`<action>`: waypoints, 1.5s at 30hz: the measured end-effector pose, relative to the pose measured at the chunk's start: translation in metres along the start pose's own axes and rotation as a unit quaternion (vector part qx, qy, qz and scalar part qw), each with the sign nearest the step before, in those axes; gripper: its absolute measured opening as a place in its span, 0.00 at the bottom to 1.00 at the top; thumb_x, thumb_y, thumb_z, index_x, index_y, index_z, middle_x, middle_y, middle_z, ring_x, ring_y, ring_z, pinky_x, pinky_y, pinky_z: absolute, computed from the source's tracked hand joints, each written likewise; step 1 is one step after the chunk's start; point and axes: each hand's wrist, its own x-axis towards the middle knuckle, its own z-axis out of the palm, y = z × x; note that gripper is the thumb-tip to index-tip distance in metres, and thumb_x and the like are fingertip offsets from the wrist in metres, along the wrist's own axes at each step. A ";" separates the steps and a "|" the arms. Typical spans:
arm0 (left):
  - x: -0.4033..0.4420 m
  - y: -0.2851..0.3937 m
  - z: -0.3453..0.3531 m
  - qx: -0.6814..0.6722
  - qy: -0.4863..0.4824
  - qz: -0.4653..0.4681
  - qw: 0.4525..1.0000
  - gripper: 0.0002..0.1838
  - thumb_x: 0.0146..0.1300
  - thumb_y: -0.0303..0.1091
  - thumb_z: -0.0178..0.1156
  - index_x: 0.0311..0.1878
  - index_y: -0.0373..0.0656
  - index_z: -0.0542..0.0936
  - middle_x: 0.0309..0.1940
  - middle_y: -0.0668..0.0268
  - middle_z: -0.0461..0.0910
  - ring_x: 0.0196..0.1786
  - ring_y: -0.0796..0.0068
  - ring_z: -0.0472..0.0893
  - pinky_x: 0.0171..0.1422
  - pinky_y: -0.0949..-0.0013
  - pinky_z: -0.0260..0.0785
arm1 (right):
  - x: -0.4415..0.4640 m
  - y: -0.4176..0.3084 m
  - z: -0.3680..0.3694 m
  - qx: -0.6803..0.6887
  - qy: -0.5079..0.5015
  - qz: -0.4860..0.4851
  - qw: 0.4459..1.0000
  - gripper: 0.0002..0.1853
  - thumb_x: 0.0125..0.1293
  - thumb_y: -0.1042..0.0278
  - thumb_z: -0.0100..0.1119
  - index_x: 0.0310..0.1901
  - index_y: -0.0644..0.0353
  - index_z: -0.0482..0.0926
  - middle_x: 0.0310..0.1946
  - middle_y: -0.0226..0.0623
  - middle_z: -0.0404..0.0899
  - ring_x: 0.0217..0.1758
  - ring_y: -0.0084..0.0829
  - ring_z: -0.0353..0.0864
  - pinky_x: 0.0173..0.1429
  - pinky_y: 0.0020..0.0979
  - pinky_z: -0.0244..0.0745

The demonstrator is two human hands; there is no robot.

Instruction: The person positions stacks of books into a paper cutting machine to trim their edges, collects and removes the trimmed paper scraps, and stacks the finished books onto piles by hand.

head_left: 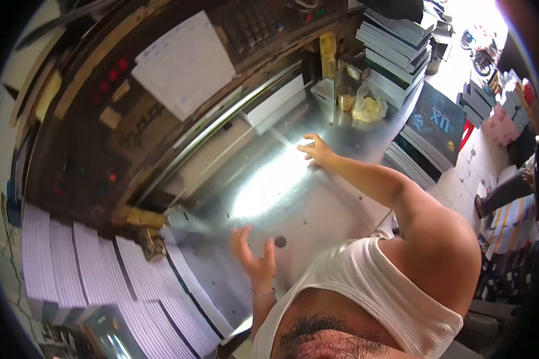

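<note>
My left hand (pixel 254 256) is raised over the near left part of a shiny metal worktable (pixel 305 224), with fingers and thumb apart and nothing in it. Farther right, my right hand (pixel 318 151) reaches over the table beside a bright glare patch, its fingers loosely bent and apart, also holding nothing. Whether its fingertips touch the metal cannot be made out. Along the table's back runs a dark machine (pixel 78 161) with red lights and a keypad (pixel 250 30). White paper (pixel 275 103) shows at the machine's slot.
A handwritten-looking sheet (pixel 185 66) lies on the machine. Ridged white paper stacks (pixel 102 269) fill the left side. At right stand a tall stack of books (pixel 395 51), a clear bag with yellowish contents (pixel 369 109) and dark-covered books (pixel 434 125). Another person's leg (pixel 503 194) shows far right.
</note>
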 end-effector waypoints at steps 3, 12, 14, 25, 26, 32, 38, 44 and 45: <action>0.067 -0.039 0.064 0.009 -0.150 -0.029 0.988 0.35 0.58 0.45 0.73 0.66 0.40 0.75 0.67 0.53 0.75 0.78 0.46 0.62 0.82 0.41 0.44 | 0.059 -0.008 -0.020 0.029 0.079 -0.017 0.996 0.48 0.61 0.47 0.75 0.77 0.49 0.56 0.66 0.48 0.73 0.48 0.37 0.82 0.38 0.38 0.81; 0.241 -0.139 0.229 -0.018 -0.308 -0.155 0.938 0.62 0.59 0.59 0.70 0.82 0.34 0.46 0.80 0.31 0.46 0.85 0.40 0.32 0.80 0.37 0.08 | 0.216 -0.060 -0.054 -0.008 0.116 -0.035 0.993 0.64 0.58 0.65 0.76 0.83 0.45 0.34 0.49 0.47 0.80 0.32 0.29 0.80 0.28 0.35 0.80; 0.268 -0.151 0.252 -0.034 -0.290 -0.178 0.940 0.64 0.59 0.62 0.69 0.83 0.34 0.42 0.80 0.29 0.41 0.85 0.39 0.28 0.79 0.37 0.05 | 0.255 -0.060 -0.057 -0.013 0.157 -0.048 0.986 0.64 0.57 0.69 0.74 0.83 0.43 0.33 0.36 0.40 0.81 0.26 0.28 0.79 0.24 0.34 0.79; 0.293 -0.184 0.281 -0.152 -0.192 -0.246 0.938 0.54 0.68 0.65 0.57 0.84 0.41 0.46 0.84 0.50 0.48 0.87 0.52 0.36 0.73 0.33 -0.03 | 0.249 -0.045 -0.062 -0.006 0.178 -0.076 0.981 0.32 0.54 0.74 0.67 0.62 0.55 0.69 0.30 0.39 0.80 0.26 0.32 0.80 0.23 0.37 0.77; 0.295 -0.168 0.276 -0.130 -0.167 -0.248 0.945 0.52 0.69 0.64 0.57 0.84 0.42 0.48 0.83 0.50 0.50 0.87 0.52 0.40 0.73 0.33 -0.03 | 0.236 -0.040 -0.056 -0.015 0.175 -0.097 0.980 0.33 0.53 0.71 0.68 0.63 0.56 0.69 0.34 0.39 0.81 0.28 0.32 0.81 0.26 0.36 0.78; 0.282 -0.187 0.252 -0.206 -0.085 -0.231 0.947 0.46 0.72 0.61 0.55 0.78 0.33 0.59 0.78 0.48 0.61 0.81 0.48 0.58 0.85 0.48 0.24 | 0.109 -0.018 -0.030 0.036 0.089 -0.057 0.994 0.40 0.59 0.74 0.70 0.70 0.59 0.59 0.30 0.39 0.80 0.21 0.27 0.77 0.22 0.32 0.69; 0.209 -0.180 0.190 -0.207 -0.112 -0.219 0.947 0.39 0.75 0.57 0.53 0.73 0.30 0.65 0.69 0.46 0.72 0.75 0.51 0.66 0.85 0.48 0.29 | -0.016 0.037 -0.022 0.055 0.016 -0.015 0.998 0.55 0.58 0.65 0.75 0.79 0.60 0.45 0.43 0.50 0.82 0.30 0.33 0.81 0.35 0.34 0.78; 0.061 -0.123 0.142 -0.161 -0.149 -0.219 0.951 0.29 0.76 0.49 0.51 0.69 0.35 0.67 0.62 0.53 0.78 0.71 0.51 0.70 0.84 0.41 0.23 | -0.121 0.062 -0.014 0.220 0.058 0.019 0.974 0.70 0.58 0.56 0.77 0.82 0.57 0.23 0.82 0.55 0.46 0.65 0.41 0.75 0.62 0.44 0.76; 0.040 -0.105 0.134 -0.129 -0.168 -0.199 0.957 0.26 0.76 0.47 0.51 0.67 0.36 0.67 0.61 0.53 0.78 0.71 0.50 0.70 0.83 0.41 0.21 | -0.128 0.066 -0.016 0.255 0.083 0.019 0.963 0.70 0.59 0.54 0.77 0.82 0.57 0.24 0.83 0.54 0.43 0.69 0.43 0.72 0.64 0.46 0.75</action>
